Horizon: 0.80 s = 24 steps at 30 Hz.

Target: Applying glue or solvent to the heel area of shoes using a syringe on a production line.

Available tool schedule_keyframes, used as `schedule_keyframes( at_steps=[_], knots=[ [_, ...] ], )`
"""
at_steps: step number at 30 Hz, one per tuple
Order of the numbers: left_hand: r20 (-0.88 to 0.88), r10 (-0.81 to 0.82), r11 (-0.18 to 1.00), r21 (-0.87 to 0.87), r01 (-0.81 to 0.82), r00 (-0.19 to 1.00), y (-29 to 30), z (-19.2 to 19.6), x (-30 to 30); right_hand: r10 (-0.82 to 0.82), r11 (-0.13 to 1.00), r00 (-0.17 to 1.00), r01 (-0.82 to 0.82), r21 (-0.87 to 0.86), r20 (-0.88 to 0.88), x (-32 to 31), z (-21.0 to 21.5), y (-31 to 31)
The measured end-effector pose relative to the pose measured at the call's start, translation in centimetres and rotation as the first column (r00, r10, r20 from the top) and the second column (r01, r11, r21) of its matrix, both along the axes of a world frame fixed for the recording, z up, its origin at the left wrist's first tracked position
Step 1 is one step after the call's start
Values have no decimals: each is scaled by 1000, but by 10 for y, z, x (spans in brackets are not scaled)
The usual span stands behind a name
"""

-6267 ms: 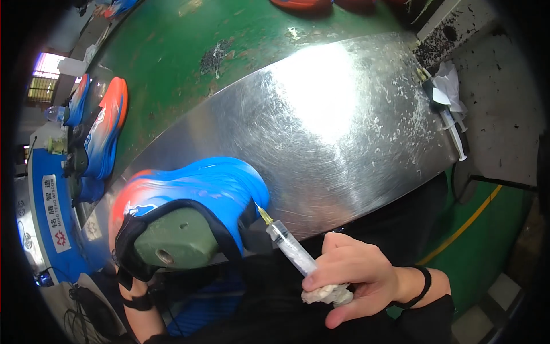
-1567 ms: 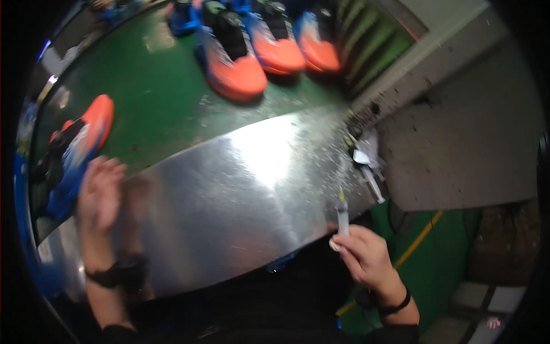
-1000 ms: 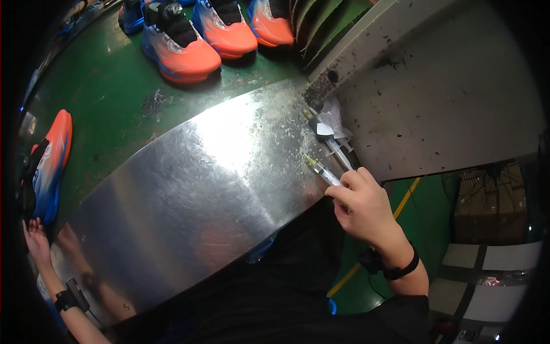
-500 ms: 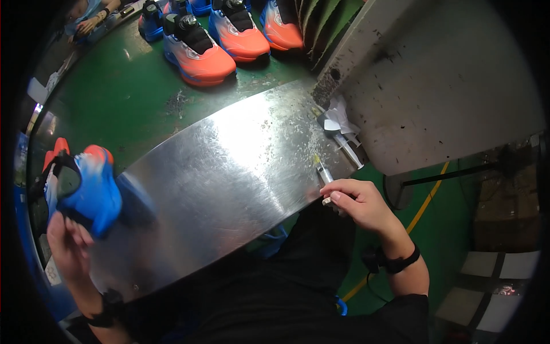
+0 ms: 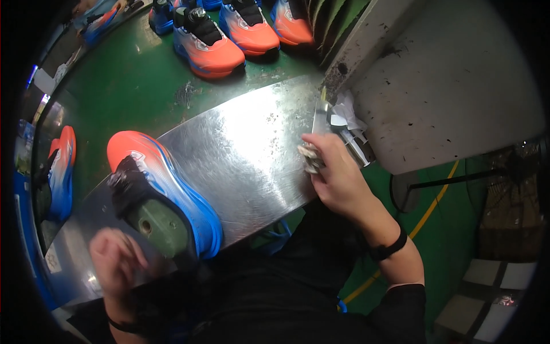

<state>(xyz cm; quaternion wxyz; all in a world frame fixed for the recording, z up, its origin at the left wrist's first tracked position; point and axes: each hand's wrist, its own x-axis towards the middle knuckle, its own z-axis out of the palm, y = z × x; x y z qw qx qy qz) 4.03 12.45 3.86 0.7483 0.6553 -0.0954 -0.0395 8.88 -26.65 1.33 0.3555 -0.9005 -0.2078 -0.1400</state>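
Observation:
An orange, white and blue sports shoe (image 5: 182, 192) with a green last (image 5: 157, 228) inside it is over the left part of the metal plate, toe pointing away. Its black collar lies around the last. Beside the heel, my left hand (image 5: 117, 258) is blurred, its fingers bent; whether they touch the shoe I cannot tell. My right hand (image 5: 338, 172) is closed above the plate's right end, around a syringe mostly hidden by the fingers. Pale and greyish bits (image 5: 309, 157) show at the fingertips. Just beyond it lie another syringe (image 5: 356, 148) and crumpled white paper (image 5: 346, 112).
Several matching shoes (image 5: 209, 51) stand on the green table (image 5: 137, 86) at the back. Another shoe (image 5: 62, 172) is at the far left. A grey panel (image 5: 447, 86) rises on the right, past the metal plate (image 5: 240, 172). Someone else's hand shows at upper left.
A shoe has come from the far left onto the metal plate, closer to me. My left hand has shifted right. My right hand has moved up and away, toward the paper.

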Motion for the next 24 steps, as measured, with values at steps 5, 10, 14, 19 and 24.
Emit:
schedule_keyframes(
  at_steps=[5,10,14,19,24],
  knots=[
    [-104,309,950,84,-301,945,54,-19,47,14,996,1000,-12,-87,24,21,-5,11],
    [-138,351,933,138,-333,926,69,-41,71,44,958,995,-18,-288,84,27,-11,15],
    [-178,341,935,162,-314,923,69,-37,82,88,921,990,-40,-387,108,33,-12,21],
    [-167,321,940,180,-292,932,71,-40,95,80,880,992,-26,-474,95,31,-6,23],
    [-181,348,931,178,-317,920,53,-46,110,-55,994,992,44,-98,-116,19,30,20]
  ],
)
